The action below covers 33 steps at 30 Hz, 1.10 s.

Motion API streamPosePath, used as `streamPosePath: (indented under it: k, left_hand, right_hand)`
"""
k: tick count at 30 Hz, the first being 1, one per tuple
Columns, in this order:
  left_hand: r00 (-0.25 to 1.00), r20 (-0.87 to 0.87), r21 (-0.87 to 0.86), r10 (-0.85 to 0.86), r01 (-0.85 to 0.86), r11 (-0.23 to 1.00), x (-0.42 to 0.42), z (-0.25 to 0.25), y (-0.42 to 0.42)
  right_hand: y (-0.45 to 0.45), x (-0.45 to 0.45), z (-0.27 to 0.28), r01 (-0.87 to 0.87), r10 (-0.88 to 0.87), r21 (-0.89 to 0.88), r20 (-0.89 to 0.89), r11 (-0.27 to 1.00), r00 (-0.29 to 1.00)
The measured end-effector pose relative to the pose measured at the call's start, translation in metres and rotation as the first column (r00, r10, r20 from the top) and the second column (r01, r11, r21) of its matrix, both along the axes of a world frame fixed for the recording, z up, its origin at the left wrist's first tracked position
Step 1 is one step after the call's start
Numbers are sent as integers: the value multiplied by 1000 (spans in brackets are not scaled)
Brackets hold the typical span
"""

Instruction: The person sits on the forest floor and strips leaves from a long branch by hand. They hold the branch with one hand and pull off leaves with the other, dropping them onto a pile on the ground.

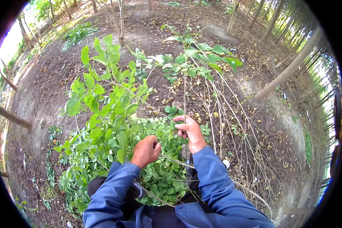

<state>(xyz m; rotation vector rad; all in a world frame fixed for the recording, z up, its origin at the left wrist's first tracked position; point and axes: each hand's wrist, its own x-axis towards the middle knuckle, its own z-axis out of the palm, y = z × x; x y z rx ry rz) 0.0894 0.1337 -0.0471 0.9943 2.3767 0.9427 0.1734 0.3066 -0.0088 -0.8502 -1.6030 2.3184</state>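
My right hand [189, 132] pinches a thin stem between thumb and fingers. A slender upright branch [185, 97] rises from this hand, with leaves at its top. A second leafy branch [142, 100] slants from the upper left down to the same fingertips, where a small green leaf shows. Lower and to the left, my left hand [146, 151] has its fingers curled, back of the hand upward. Whether it grips a stem is hidden. Beneath both hands lies a heap of cut green leaves [159, 182] between my legs.
Bare thin branches [245, 136] spread over the ground at the right. Long stems [250, 192] cross near my right sleeve. Tree trunks [290, 65] stand around, including one at the left [11, 115]. Fallen leaves litter the soil [159, 82]. A green leaf pile [78, 34] lies farther off.
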Motion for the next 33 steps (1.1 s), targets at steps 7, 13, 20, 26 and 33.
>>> streamPosePath:
  k: [7,13,20,26,33]
  left_hand:
    - [997,40,23,62,-63,998,3,-5,3]
    - [973,211,49,96,-109,993,0,-13,2]
    - [908,418,100,41,-90,991,-9,-33,-1]
    - [890,451,159,72,-159,974,-3,-39,-1]
    - [784,620,174,15,-156,972,-8,-27,-1]
  right_hand:
    - [-4,0,7,19,-19,12,20,1000,1000]
    - [-1,1,2,3,-3,-9,-2,1000,1000]
    - [-3,-1,3,31,-32,42,30,999,999]
    - [-3,0,0,38,-39,48,24,998,999]
    - [-2,0,0,56,-56,33,5,998,998]
